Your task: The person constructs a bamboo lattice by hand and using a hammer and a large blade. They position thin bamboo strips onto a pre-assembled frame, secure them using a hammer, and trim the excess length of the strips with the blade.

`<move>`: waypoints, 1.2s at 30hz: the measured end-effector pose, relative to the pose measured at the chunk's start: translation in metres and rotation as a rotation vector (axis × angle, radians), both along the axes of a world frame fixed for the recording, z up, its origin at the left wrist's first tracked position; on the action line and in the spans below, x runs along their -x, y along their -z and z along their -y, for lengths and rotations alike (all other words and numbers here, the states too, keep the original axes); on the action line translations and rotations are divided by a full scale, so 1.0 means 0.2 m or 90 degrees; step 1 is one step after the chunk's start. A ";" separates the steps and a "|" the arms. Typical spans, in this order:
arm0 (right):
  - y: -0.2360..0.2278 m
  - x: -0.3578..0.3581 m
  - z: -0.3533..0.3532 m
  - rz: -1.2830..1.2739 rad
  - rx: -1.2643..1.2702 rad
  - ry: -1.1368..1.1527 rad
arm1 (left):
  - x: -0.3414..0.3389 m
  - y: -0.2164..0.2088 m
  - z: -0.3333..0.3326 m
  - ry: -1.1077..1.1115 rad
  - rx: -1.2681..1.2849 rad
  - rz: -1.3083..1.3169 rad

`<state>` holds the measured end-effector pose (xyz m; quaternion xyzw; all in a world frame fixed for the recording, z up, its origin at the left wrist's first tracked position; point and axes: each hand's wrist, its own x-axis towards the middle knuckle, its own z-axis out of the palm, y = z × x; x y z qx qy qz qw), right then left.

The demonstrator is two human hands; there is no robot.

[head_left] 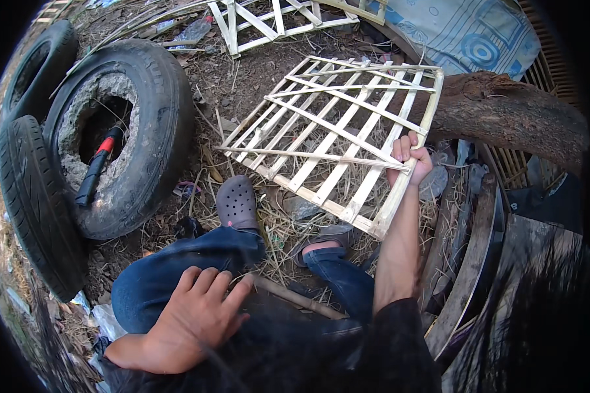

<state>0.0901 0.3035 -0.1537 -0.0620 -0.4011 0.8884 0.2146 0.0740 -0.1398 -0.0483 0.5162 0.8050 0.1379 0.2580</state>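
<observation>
My right hand [412, 157] is closed around the right edge of a lattice panel [334, 134] made of pale bamboo strips. The panel is held up at a tilt above the ground, with thin strips crossing it diagonally. My left hand [200, 314] is above my bent left leg in jeans, its fingers spread and nothing visible in them. Close to its fingertips is the end of a round wooden stick [298, 297], which runs to the right across my lap.
Left stands a tyre [160, 124] filled with rough concrete; a black-and-red handled tool [98, 167] lies on it. More tyres [39, 203] lean beside it. Another bamboo frame [275, 26] lies at the back. A thick log [505, 111] and a patterned blue cloth [465, 33] are at right.
</observation>
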 end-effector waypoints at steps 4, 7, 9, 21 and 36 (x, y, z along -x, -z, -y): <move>0.13 -0.13 -0.08 0.076 -0.004 0.052 | 0.02 -0.02 -0.03 -0.005 0.016 0.000; 0.19 -0.26 -0.19 0.199 -0.012 0.048 | 0.01 -0.02 -0.05 0.003 0.039 0.020; 0.22 -0.34 -0.25 0.316 -0.072 0.069 | 0.01 -0.03 -0.08 0.003 0.055 0.018; 0.27 -0.38 -0.22 0.521 -0.383 0.222 | -0.03 -0.03 -0.27 -0.009 0.144 0.014; 0.65 0.01 -0.58 0.442 -0.397 0.219 | -0.04 0.03 -0.47 0.001 0.188 0.011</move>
